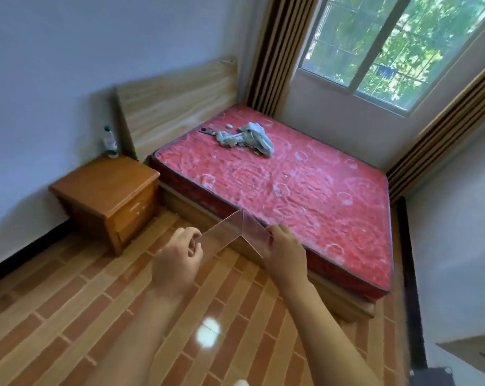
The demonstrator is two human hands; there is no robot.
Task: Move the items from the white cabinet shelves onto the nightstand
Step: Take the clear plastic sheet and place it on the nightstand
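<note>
I hold a clear, bent acrylic stand [235,232] in front of me with both hands, above the floor near the bed's edge. My left hand [177,260] pinches its left end and my right hand [284,252] grips its right end. The wooden nightstand [104,182] stands to the left, beside the bed's headboard, about an arm's length ahead. A clear plastic bottle [109,142] with a green cap stands at its back corner. The white cabinet is out of view.
A bed with a red mattress [291,190] fills the middle and right. A crumpled grey-green cloth [249,136] and small items lie near its head. Brick-pattern floor [68,316] spreads below. Window and striped curtains are behind the bed.
</note>
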